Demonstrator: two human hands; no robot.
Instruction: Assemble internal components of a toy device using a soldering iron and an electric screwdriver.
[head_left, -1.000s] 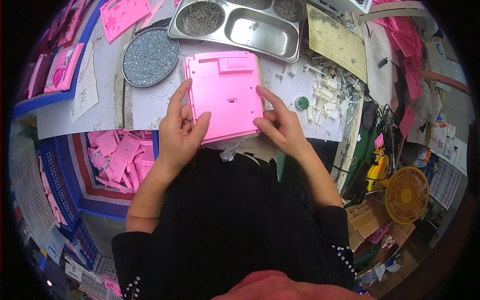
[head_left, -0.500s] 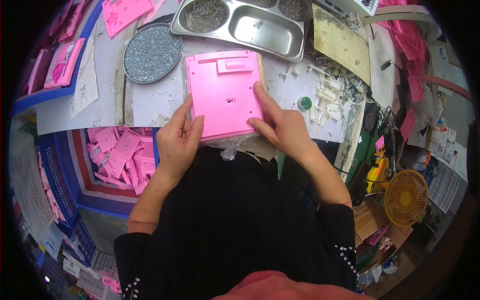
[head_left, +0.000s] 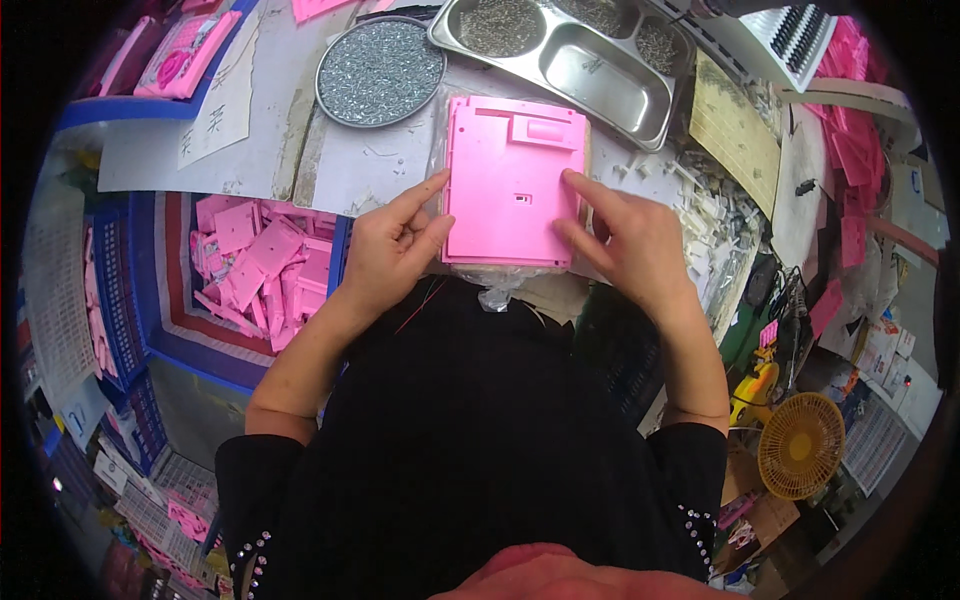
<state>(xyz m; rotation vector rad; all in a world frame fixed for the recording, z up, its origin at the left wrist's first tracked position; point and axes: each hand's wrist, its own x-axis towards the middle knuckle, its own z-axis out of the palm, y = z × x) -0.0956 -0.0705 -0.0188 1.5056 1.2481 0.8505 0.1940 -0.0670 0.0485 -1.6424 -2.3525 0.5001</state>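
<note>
A flat pink plastic casing point(head_left: 490, 222) lies face down on a pad wrapped in clear plastic point(head_left: 497, 296) at the table's near edge. Its upper part has a raised rectangular section, and a small slot sits near the middle. My left hand point(head_left: 395, 240) grips the left edge, with index finger and thumb against it and the other fingers curled. Along the right edge, my right hand point(head_left: 632, 240) presses with index fingertip and thumb. The casing is held between the two hands. Its underside is hidden.
Beyond the casing stand a round dish of small screws point(head_left: 382, 72) and a steel compartment tray point(head_left: 570, 60) with more small metal parts. White plastic pieces point(head_left: 705, 215) lie to the right. A blue-edged bin point(head_left: 165, 290) holds pink parts at left; a yellow fan point(head_left: 801, 446) is at lower right.
The head view has shifted, so the table, casing and hands appear farther right. Both hands remain at the casing's side edges, and the casing sits slightly more tilted in the picture.
</note>
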